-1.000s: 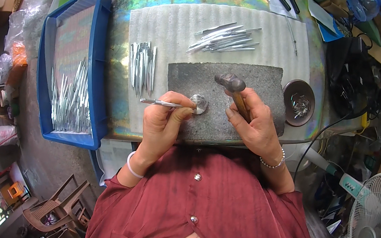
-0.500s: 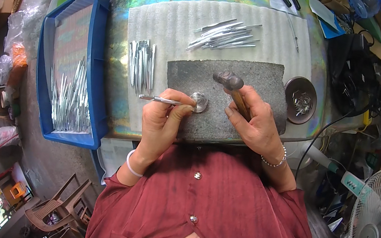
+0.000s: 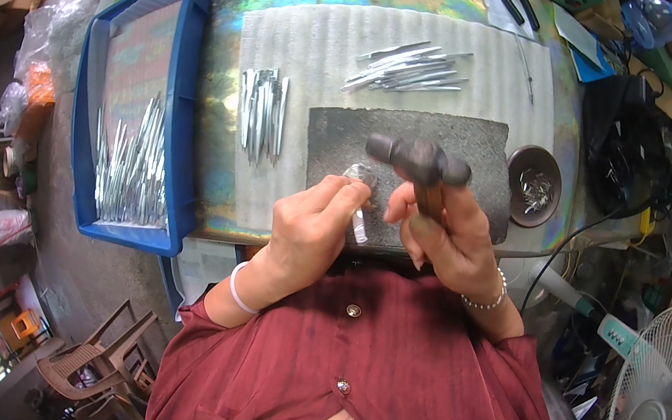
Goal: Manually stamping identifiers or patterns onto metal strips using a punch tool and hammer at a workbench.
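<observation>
My left hand [image 3: 319, 218] is closed, fingertips pinching a slim silvery metal piece [image 3: 361, 228] whose end sticks out below them, pointing toward me. Right at those fingertips a small round shiny metal block [image 3: 361, 172] sits on the dark grey stone slab [image 3: 343, 136], partly covered by the fingers. A hammer [image 3: 419, 162] with a dark steel head and wooden handle is gripped in my right hand [image 3: 455, 245]. Its head is raised over the slab, to the right of the round block. Some right-hand fingers are loosely curled.
White foam sheet [image 3: 319, 40] lies under the slab. On it are a bundle of slim metal pieces [image 3: 261, 115] at left and a loose pile [image 3: 411, 70] behind. A blue tray [image 3: 187, 98] holds many more. At right stand a brown bowl [image 3: 523, 162] of tiny metal bits and a fan [image 3: 657, 375].
The slim metal piece has swung from pointing left to pointing toward me as my left hand turned over. The hammer head has risen and turned, now showing sideways. The view has shifted slightly.
</observation>
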`<state>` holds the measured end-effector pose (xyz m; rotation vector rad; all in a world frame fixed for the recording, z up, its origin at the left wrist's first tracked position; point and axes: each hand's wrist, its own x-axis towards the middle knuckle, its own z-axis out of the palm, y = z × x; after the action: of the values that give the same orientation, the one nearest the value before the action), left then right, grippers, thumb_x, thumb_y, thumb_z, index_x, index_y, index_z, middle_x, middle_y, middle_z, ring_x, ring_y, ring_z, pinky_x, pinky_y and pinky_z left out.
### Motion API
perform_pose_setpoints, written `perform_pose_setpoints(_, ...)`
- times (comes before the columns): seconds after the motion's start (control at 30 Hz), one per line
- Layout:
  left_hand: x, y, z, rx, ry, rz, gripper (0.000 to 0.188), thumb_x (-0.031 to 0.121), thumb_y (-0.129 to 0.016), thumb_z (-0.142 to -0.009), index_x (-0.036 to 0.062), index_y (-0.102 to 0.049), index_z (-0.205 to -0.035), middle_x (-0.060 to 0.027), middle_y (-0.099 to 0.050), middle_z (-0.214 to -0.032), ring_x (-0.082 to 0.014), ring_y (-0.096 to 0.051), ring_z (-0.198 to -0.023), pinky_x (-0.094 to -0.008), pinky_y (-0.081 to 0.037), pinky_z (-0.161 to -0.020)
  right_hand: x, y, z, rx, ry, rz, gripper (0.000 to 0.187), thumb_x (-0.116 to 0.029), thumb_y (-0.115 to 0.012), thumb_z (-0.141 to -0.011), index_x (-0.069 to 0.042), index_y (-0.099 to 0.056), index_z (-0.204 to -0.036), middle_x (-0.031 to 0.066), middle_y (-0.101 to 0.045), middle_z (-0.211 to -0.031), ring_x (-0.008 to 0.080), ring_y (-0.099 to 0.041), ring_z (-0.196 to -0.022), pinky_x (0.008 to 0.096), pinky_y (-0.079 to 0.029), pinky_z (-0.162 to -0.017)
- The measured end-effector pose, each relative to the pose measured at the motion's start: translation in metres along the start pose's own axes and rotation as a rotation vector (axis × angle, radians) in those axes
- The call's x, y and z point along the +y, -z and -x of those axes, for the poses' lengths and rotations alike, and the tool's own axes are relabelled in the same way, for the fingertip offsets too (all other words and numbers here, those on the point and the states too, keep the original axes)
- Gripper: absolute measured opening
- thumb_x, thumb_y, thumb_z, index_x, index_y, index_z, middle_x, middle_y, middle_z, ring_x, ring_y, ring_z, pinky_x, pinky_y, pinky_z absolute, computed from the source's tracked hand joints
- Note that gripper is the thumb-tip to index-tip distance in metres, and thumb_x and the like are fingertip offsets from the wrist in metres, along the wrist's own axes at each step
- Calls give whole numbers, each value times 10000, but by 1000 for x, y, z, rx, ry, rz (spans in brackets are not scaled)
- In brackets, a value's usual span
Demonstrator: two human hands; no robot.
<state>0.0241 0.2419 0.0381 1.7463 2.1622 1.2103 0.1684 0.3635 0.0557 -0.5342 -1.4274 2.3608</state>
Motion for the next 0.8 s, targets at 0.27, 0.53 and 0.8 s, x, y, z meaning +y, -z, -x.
perform_pose_setpoints(0.27,-2,5,4,-100,16,-16,247,65,-651,-708,56,-576,-943,-106,-618,-879,-291,-626,-690,-357,-510,-532,-45,-31,-29,-381,516,864,275,15,-685,-721,-21,-591,-977,133,-573,-836,291,-598,-696,322,-504,-617)
perform_pose_setpoints(0.53,-9,4,7,1,-12,-36,245,-26,-565,-683,47,-539,-916,-92,-558,-816,-286,-610,-646,-364,-488,-500,-69,-38,-12,-216,118,763,326,67,-613,-793,-8,-527,-1098,104,-561,-866,210,-628,-749,293,-511,-648)
perform_pose_setpoints(0.8,-14,3,5,32,-33,99,206,-39,-568,-702,55,-524,-881,-81,-540,-779,-272,-606,-629,-358,-472,-490,-85,-22,14,-283,305,966,374,-15,-544,-892,13,-483,-1260,46,-595,-755,72,-506,-576,208,-425,-528)
